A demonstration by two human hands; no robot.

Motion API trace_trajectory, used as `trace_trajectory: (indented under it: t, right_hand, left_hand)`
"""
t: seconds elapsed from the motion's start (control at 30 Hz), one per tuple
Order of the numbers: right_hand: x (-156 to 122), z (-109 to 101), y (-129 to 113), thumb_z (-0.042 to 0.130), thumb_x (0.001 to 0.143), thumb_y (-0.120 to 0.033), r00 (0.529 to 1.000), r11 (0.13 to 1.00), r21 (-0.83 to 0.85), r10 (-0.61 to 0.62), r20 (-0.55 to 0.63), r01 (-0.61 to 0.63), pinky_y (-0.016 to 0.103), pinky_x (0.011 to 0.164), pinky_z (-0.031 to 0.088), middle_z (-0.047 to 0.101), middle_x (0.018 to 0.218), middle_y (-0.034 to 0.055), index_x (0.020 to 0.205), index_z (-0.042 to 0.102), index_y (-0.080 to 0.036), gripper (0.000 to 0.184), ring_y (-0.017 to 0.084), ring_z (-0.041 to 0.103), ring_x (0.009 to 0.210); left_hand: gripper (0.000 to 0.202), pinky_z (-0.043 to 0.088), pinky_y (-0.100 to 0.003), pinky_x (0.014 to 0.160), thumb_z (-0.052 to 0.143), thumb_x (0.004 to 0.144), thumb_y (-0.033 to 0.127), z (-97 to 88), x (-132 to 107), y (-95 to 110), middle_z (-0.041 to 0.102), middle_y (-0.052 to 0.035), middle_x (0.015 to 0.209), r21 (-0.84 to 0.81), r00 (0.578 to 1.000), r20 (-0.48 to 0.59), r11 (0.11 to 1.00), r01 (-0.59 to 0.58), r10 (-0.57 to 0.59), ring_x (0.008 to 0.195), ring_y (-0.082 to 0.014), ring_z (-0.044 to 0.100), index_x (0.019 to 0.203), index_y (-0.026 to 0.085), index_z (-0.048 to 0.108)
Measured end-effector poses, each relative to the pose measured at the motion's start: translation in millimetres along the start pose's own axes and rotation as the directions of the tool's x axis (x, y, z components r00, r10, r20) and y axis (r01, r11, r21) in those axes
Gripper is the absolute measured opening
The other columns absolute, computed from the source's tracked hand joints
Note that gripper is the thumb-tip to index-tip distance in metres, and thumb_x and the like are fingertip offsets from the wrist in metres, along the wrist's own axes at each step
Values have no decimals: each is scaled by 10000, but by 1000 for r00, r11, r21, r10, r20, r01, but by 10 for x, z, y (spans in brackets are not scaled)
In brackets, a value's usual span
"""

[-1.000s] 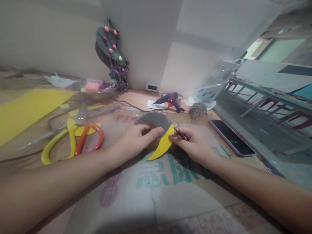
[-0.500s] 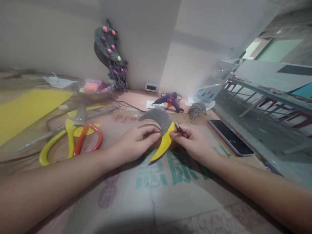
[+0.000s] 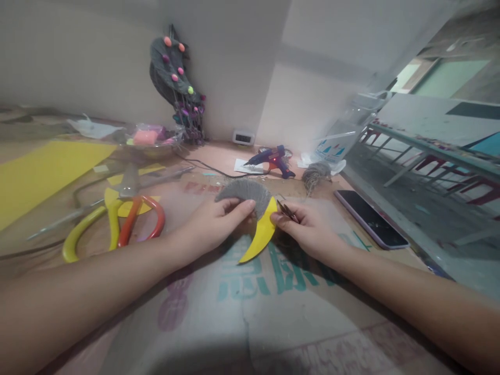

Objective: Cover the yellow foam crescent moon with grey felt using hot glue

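A crescent moon cutout (image 3: pixel 261 229) is held up over the cardboard between my two hands. Grey yarn covers its upper part, while the lower horn is bare yellow. My left hand (image 3: pixel 222 220) is closed with thumb and fingers on the grey-wrapped part. The thumb and fingers of my right hand (image 3: pixel 307 224) pinch the crescent's outer edge, where grey meets yellow. Out of that same hand sticks a small dark pointed thing (image 3: pixel 287 210), its kind unclear. To the left lie large scissors (image 3: pixel 113 216) with one yellow and one red handle.
Behind the crescent sits a blue glue gun (image 3: pixel 269 158), with a grey yarn bundle (image 3: pixel 315 176) beside it. A phone (image 3: pixel 371 219) lies at right, yellow sheet (image 3: pixel 50 174) at left. Against the wall hangs a grey crescent with coloured balls (image 3: pixel 166 67). Printed cardboard (image 3: pixel 273 328) covers the front.
My left hand has shifted slightly up its grip, thumb now further over the grey part. The crescent has turned a little and tipped lower at its grey end.
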State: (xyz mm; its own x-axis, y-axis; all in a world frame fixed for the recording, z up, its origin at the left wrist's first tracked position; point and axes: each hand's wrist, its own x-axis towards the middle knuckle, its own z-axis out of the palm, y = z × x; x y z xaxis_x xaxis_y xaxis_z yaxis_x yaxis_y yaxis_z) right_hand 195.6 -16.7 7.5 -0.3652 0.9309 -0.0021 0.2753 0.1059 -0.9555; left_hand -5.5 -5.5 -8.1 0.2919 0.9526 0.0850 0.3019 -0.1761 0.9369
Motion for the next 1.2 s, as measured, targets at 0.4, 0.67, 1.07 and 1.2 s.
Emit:
trace_trajectory:
  t: [0.4, 0.67, 1.07, 1.2]
  right_hand:
    - [17, -48, 7, 586, 815, -468, 991, 994, -65, -93, -93, 87, 251, 570, 423, 527, 703, -3, 780, 556, -191, 280, 127, 475, 631]
    - [-7, -49, -12, 642, 760, -531, 987, 996, 53, -60, -152, 69, 226, 476, 366, 504, 640, -24, 781, 546, -192, 352, 97, 428, 528]
    - [12, -38, 10, 670, 774, -460, 998, 981, 184, -56, -30, 61, 207, 446, 253, 372, 587, -75, 732, 501, -192, 319, 55, 291, 472]
    - [15, -8, 11, 663, 765, -469, 999, 986, 165, -13, 49, 5, 216, 490, 295, 438, 650, -52, 783, 524, -190, 312, 74, 373, 539]
  left_hand:
    - [218, 464, -264, 728, 534, 863, 372, -28, 10, 58, 695, -17, 861, 10, 983, 67, 985, -172, 171, 803, -166, 616, 803, 190, 638]
    - [149, 468, -293, 720, 552, 833, 319, -12, 71, -3, 662, -34, 870, 57, 986, 21, 985, -165, 164, 794, -177, 597, 817, 182, 608]
    - [309, 473, -274, 751, 482, 890, 470, -33, 34, 56, 659, -18, 858, -20, 988, 33, 988, -152, 152, 818, -177, 607, 840, 195, 614]
    - [349, 487, -264, 677, 523, 858, 524, -31, -32, 98, 681, -13, 811, -87, 997, -10, 993, -82, 81, 743, -174, 611, 868, 196, 641]
